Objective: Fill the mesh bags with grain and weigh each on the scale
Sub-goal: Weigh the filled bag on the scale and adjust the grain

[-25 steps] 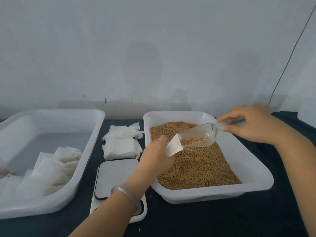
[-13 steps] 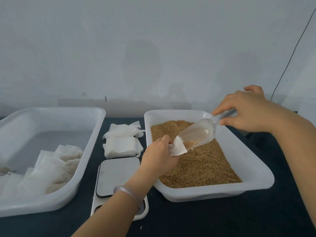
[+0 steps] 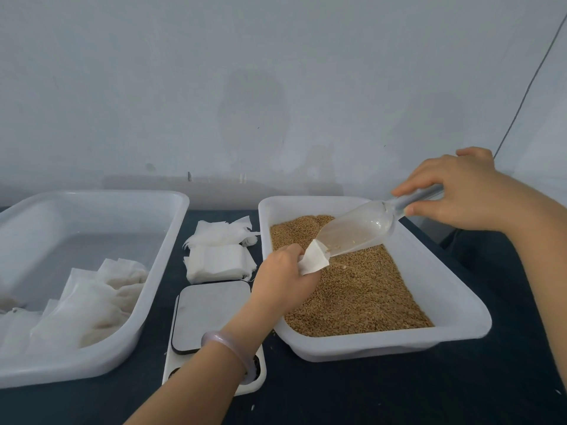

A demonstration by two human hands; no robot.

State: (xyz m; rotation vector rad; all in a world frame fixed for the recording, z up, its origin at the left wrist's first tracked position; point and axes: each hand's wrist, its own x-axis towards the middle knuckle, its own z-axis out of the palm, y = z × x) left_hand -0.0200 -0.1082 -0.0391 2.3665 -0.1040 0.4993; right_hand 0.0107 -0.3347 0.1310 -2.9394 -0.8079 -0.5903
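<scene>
Few grains [image 3: 333, 248] are left in the scoop [image 3: 357, 230], tipped steeper than a second ago by the gripping right hand [image 3: 460, 191]; the mesh bag [image 3: 313, 261], pinched by the left hand [image 3: 282, 282] over the grain tray [image 3: 429, 343], is judged filled.

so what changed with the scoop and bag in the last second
The right hand lifted the handle of the scoop, tipping its mouth into the mesh bag; it is nearly empty now. The left hand kept its grip on the bag over the grain tray; scale unmoved.
</scene>
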